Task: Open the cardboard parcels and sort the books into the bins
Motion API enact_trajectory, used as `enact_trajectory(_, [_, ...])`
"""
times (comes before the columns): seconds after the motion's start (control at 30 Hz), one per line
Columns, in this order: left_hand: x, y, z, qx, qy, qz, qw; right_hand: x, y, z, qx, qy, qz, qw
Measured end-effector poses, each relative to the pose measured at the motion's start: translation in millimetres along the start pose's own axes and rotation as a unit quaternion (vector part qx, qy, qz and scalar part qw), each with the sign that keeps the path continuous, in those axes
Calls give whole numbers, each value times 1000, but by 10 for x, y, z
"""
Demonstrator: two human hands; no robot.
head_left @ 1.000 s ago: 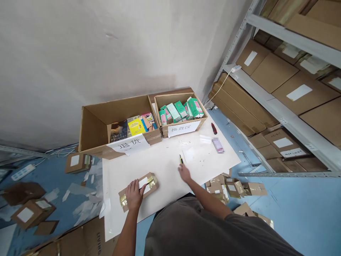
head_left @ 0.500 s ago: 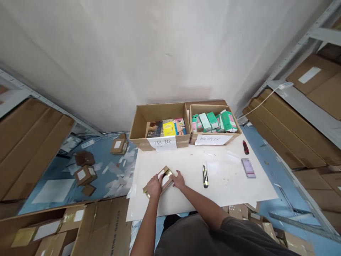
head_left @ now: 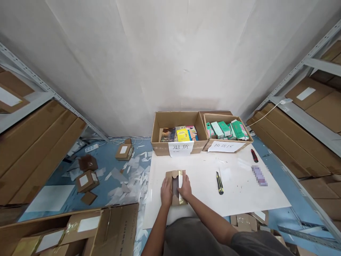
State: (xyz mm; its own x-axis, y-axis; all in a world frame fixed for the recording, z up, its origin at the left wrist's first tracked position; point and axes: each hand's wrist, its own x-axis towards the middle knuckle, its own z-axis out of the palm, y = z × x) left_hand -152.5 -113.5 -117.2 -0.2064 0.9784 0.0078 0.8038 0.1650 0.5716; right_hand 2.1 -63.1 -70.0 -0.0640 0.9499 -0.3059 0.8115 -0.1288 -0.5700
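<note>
A small cardboard box (head_left: 174, 202) with glossy tape strips lies on the white table in front of me, between my two hands. A gap in its top shows a dark inside; what it contains, if anything, I cannot make out. My left hand (head_left: 166, 192) is closed against the box's left side, fingers pointing away from me. On the right, my right hand (head_left: 185, 187) grips the edge by the gap, beside a white label strip. A black and yellow utility knife (head_left: 220, 183) rests on the table to the right, apart from both hands.
At the table's back stand a carton (head_left: 160, 149) of books and a carton (head_left: 207, 145) of green boxes. A red knife (head_left: 254, 155) and a blurred purple item (head_left: 259, 176) lie right. Paper scraps (head_left: 125, 188) litter the floor; a large carton (head_left: 119, 227) of parcels stands left.
The small box has turned from slanting to nearly straight, and its top gap now shows wider. My right hand has moved onto its right edge. The view has shifted left.
</note>
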Motion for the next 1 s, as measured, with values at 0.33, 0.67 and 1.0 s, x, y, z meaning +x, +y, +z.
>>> enact_trajectory(0.33, [62,170,-219,29,-96,42,994,-42,714,-662,158,-73,101,980])
enact_trajectory(0.67, [-72,125,-273,33,-259,70,963,-169,793,-408,97,-34,181,978])
enact_trajectory(1.0, [-490,343,-305,26,-168,97,981,-66,124,-303,-162,-76,-215,960])
